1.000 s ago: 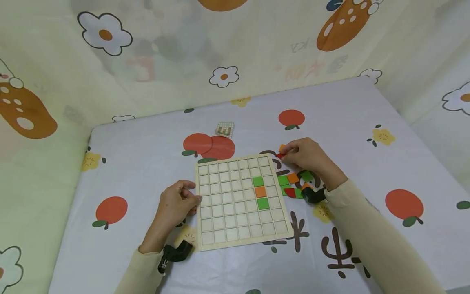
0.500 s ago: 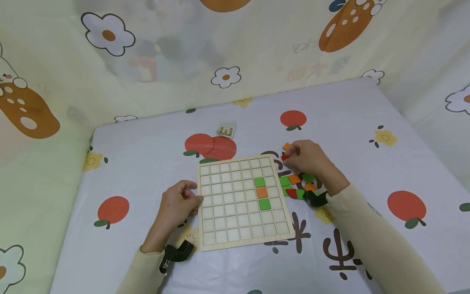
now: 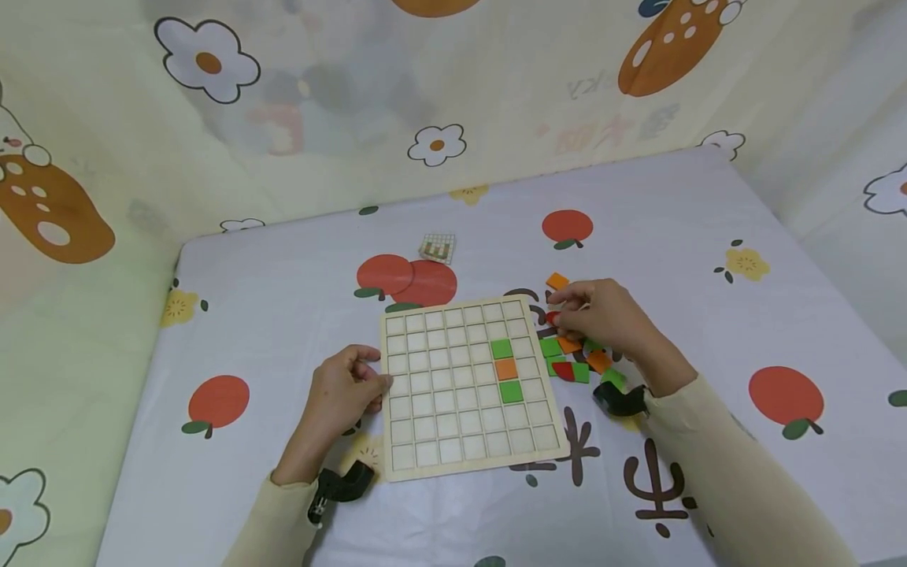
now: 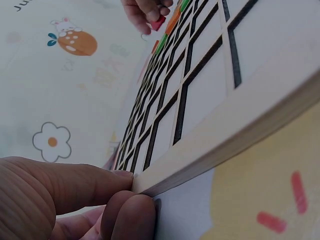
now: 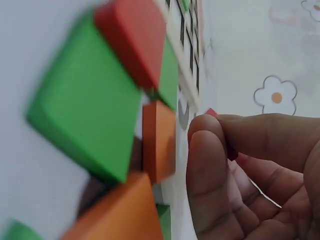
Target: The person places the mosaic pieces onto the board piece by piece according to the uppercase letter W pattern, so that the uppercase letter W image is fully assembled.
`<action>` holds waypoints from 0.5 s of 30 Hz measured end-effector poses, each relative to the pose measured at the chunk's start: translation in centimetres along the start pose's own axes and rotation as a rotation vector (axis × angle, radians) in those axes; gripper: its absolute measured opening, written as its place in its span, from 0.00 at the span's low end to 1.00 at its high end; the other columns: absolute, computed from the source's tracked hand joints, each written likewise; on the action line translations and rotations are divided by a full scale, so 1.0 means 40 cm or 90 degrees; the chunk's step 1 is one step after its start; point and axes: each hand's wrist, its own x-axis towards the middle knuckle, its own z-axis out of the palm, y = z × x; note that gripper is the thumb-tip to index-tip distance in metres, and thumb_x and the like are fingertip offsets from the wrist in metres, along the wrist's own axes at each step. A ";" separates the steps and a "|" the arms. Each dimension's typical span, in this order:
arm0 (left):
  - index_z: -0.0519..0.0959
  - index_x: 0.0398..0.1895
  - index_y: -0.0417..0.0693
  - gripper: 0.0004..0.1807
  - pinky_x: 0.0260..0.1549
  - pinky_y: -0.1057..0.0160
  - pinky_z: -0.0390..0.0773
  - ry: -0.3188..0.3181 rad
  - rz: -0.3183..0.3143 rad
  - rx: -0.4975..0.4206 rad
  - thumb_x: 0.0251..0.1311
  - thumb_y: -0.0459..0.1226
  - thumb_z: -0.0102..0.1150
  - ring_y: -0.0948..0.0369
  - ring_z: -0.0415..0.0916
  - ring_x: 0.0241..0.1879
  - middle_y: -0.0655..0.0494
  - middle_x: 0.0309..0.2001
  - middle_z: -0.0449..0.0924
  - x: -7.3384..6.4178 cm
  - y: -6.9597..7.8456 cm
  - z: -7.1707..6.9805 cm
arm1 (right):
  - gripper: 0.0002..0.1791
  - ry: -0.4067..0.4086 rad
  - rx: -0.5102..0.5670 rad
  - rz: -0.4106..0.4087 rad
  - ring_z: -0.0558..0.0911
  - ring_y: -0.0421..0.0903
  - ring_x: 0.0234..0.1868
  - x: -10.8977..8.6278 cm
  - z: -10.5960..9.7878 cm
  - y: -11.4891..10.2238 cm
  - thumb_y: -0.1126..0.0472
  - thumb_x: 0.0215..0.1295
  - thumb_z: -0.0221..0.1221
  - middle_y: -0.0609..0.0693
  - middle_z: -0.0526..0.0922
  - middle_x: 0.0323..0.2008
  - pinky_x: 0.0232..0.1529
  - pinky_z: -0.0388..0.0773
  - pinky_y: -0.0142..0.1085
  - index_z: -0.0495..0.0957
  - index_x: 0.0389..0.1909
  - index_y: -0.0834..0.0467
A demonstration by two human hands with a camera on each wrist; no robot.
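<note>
My left hand (image 3: 347, 386) pinches the left edge of a wooden grid board (image 3: 453, 402), its thumb and fingertips at the rim in the left wrist view. Toward the board's right side, a green tile (image 3: 501, 349), an orange tile (image 3: 506, 369) and another green tile (image 3: 511, 391) fill cells in one column. Off the board's upper right edge, my right hand (image 3: 605, 315) pinches a small red tile (image 5: 232, 152) between thumb and fingers, which hide most of it. Beneath and beside that hand lie loose tiles, among them a red one (image 3: 563, 371) and an orange one (image 3: 599, 361).
A separate orange tile (image 3: 557, 281) lies beyond the right hand. Behind the board sits a small pack (image 3: 438, 247) with a printed grid. A patterned cloth (image 3: 283, 291) covers the table, and a printed curtain (image 3: 319, 157) hangs behind it. Black wrist cameras (image 3: 620, 399) are strapped on.
The right hand has drawn slightly back toward the person with the red tile, away from the far orange tile, which shows more fully. The left hand stays at the board's edge.
</note>
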 end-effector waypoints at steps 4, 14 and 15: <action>0.79 0.56 0.36 0.20 0.22 0.66 0.82 0.001 0.002 0.001 0.62 0.28 0.71 0.60 0.79 0.20 0.48 0.29 0.78 0.001 -0.001 0.001 | 0.11 -0.020 0.035 0.002 0.84 0.51 0.33 -0.030 0.007 -0.004 0.61 0.71 0.65 0.55 0.87 0.37 0.34 0.83 0.38 0.86 0.49 0.62; 0.79 0.56 0.36 0.19 0.23 0.66 0.81 0.001 -0.003 0.002 0.62 0.28 0.70 0.60 0.78 0.20 0.49 0.29 0.78 0.001 0.004 -0.001 | 0.07 -0.062 0.080 -0.088 0.86 0.46 0.36 -0.099 0.053 0.003 0.63 0.64 0.71 0.52 0.91 0.40 0.35 0.81 0.32 0.88 0.41 0.60; 0.79 0.56 0.36 0.19 0.23 0.66 0.81 0.001 -0.003 0.003 0.62 0.28 0.70 0.60 0.78 0.20 0.49 0.29 0.78 0.002 0.004 -0.002 | 0.07 -0.067 0.085 -0.099 0.86 0.46 0.37 -0.104 0.058 0.004 0.63 0.64 0.71 0.52 0.91 0.40 0.36 0.81 0.31 0.89 0.40 0.60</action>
